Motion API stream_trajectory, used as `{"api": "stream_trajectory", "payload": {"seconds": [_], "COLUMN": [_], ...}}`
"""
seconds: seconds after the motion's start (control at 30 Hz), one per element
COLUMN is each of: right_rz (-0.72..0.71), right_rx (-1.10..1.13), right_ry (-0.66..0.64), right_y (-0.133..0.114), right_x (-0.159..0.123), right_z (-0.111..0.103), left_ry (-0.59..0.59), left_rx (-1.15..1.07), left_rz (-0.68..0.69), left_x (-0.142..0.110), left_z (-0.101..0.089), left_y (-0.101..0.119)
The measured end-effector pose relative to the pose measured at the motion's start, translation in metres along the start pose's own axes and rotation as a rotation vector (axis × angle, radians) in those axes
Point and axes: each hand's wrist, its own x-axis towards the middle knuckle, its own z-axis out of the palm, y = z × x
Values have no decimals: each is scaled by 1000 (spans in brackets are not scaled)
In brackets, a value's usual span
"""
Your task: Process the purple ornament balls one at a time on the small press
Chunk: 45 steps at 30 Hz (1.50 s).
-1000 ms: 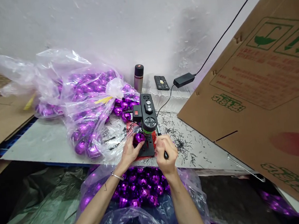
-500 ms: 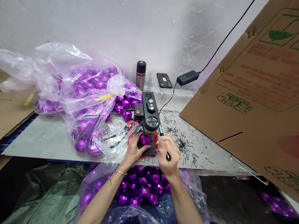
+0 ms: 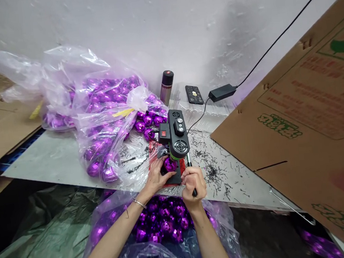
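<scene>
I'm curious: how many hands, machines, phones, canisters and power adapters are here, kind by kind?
Hands: 2 (left hand, right hand)
Black machine: 1
Phone: 1
Canister: 1
Power adapter: 1
Total: 6

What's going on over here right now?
A person's left hand holds a shiny purple ball beneath the head of a small black machine, while the right hand grips its lever. More purple balls sit in plastic bags on the table and below its near edge. Thin black bits lie scattered to the right.
</scene>
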Motion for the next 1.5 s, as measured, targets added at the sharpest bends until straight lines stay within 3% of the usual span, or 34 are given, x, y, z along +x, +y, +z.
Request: {"api": "stream_trajectory", "payload": {"seconds": [0.57,0.77,0.87,1.1,1.23,1.4,1.5], "right_rz": [12,-120,-100,183,157,113,104], "right_rx": [34,-30,-17,67,48,70,71], "right_ry": [47,7,10,5,-7,-3,5], "right_y": [13,21,11,-30,-30,-23,-23], "right_x": [-17,-21,-8,55,52,35,34], "right_z": [7,8,5,-8,-9,-6,-5], "left_ry": [-6,-10,-6,12,53,-162,-100], "left_rx": [-19,-20,-25,-55,-22,70,87], "left_rz": [5,-16,-25,-28,47,209,212], "left_x": [0,-1,-1,3,-34,-106,-100], "left_z": [1,1,1,-1,-17,-33,-41], "left_y": [-1,0,0,4,15,31,33]}}
